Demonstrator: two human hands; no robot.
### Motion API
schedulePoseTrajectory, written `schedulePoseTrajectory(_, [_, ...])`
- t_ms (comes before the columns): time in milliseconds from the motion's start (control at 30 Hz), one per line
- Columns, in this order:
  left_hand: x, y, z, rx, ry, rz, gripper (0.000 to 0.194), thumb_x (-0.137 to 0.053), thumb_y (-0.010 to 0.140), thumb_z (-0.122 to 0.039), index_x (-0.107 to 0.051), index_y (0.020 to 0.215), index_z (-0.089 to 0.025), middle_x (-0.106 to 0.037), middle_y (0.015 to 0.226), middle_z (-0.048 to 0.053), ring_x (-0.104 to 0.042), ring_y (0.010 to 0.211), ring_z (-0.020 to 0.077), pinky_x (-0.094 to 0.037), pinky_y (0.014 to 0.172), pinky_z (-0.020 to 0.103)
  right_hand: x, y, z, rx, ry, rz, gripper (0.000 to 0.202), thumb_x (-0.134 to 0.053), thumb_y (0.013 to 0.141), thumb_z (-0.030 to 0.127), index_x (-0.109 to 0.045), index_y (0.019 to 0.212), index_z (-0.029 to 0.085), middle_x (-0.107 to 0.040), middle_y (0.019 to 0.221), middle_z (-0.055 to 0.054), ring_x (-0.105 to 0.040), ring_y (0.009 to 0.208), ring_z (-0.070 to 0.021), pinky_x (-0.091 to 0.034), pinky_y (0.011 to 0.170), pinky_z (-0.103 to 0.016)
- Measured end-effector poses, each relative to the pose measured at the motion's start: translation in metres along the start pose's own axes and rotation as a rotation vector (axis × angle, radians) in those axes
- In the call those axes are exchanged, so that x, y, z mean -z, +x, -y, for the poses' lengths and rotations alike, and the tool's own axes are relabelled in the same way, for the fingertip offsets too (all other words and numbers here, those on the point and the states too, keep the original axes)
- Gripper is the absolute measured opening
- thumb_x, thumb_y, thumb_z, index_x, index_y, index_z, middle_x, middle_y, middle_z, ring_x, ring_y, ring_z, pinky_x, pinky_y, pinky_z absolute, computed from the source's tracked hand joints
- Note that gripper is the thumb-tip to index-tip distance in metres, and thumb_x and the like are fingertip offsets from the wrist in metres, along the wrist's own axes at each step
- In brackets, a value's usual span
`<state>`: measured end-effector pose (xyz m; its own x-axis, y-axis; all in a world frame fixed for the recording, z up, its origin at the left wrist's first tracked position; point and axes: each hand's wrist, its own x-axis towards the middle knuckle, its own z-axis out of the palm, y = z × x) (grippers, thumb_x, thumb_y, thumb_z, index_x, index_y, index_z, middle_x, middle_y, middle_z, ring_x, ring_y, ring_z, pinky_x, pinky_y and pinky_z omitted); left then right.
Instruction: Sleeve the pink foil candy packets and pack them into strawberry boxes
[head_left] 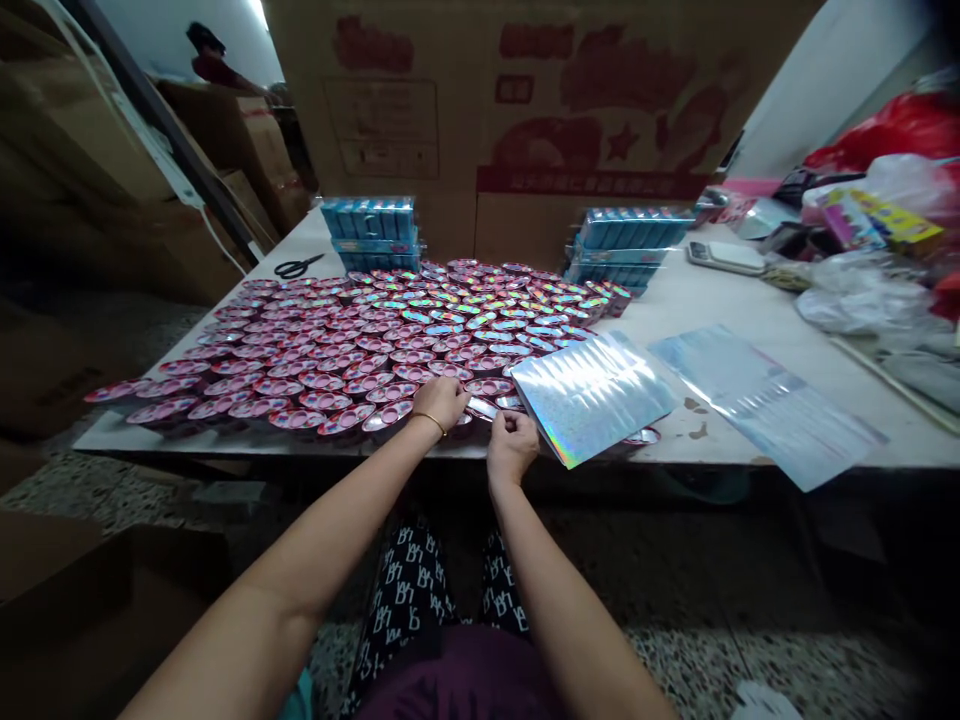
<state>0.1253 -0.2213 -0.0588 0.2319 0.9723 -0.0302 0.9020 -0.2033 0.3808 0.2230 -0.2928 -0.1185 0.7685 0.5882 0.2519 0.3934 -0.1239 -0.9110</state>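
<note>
Rows of small round cups with pink and red shiny lids cover the table's middle and left. At their front edge, my left hand, with a bracelet at the wrist, has its fingers closed at a cup's rim. Just right of it, my right hand is closed too, its fingers pinched near a small silvery piece between the hands. What either hand grips is too small to make out. A shiny holographic sheet stack lies right of my right hand, over some cups.
Stacked blue packs stand at the back left and back right, before a large carton. Black scissors lie left. Another silvery sheet, a scale and plastic bags are right. A person is far left.
</note>
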Motion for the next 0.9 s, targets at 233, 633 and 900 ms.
schedulePoseTrajectory(233, [-0.007, -0.007, 0.003, 0.006, 0.011, -0.095, 0.024, -0.051, 0.076, -0.028, -0.059, 0.096, -0.018, -0.063, 0.089, 0.008, -0.058, 0.082, 0.0208, -0.041, 0.07, 0.029, -0.001, 0.0, 0.008, -0.143, -0.046, 0.102, 0.012, -0.051, 0.065, 0.023, -0.054, 0.076, 0.019, -0.053, 0.063, -0.002, -0.047, 0.059, -0.0176, -0.035, 0.062, -0.03])
schedulePoseTrajectory(633, [-0.027, 0.049, -0.068, -0.019, -0.651, 0.137, 0.014, -0.068, 0.06, -0.022, -0.061, 0.069, -0.013, -0.056, 0.059, -0.002, -0.052, 0.058, 0.011, -0.043, 0.057, 0.023, 0.074, 0.112, 0.021, 0.642, -0.072, 0.346, 0.022, -0.045, 0.083, 0.021, -0.063, 0.095, 0.02, -0.056, 0.087, -0.005, -0.052, 0.08, -0.0164, -0.043, 0.069, -0.029])
schedulePoseTrajectory(900, [-0.034, 0.04, -0.069, 0.174, -1.334, 0.291, 0.012, -0.064, 0.062, -0.011, -0.056, 0.053, -0.01, -0.05, 0.046, -0.004, -0.044, 0.042, 0.0025, -0.037, 0.044, 0.014, 0.041, 0.15, 0.01, 1.174, -0.504, 0.636, 0.027, -0.053, 0.08, 0.018, -0.059, 0.105, 0.024, -0.058, 0.096, -0.007, -0.049, 0.085, -0.019, -0.041, 0.07, -0.029])
